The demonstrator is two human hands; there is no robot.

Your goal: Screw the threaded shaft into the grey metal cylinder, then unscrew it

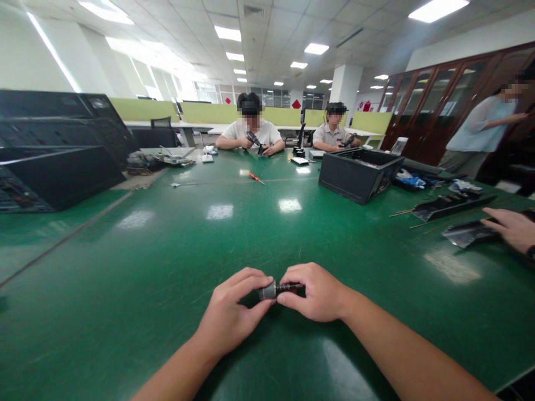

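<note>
Between my hands, just above or on the green table, is a small dark grey cylindrical part with a ribbed black shaft [268,291]. Its exact kind I cannot make out. The thumb and fingers of my left hand [234,306] pinch the thick cylinder end. Around the thin shaft end, pointing right, the fingers of my right hand [317,292] are closed, hiding some of it. My fingertips nearly meet at the middle of the part.
On the green table [167,239] lies a red screwdriver [256,178]. Black computer cases [62,178] stand at left, a black metal box [359,175] at right. Another person's hand [516,228] touches a dark metal piece [468,231]. Two people sit opposite; another stands at right.
</note>
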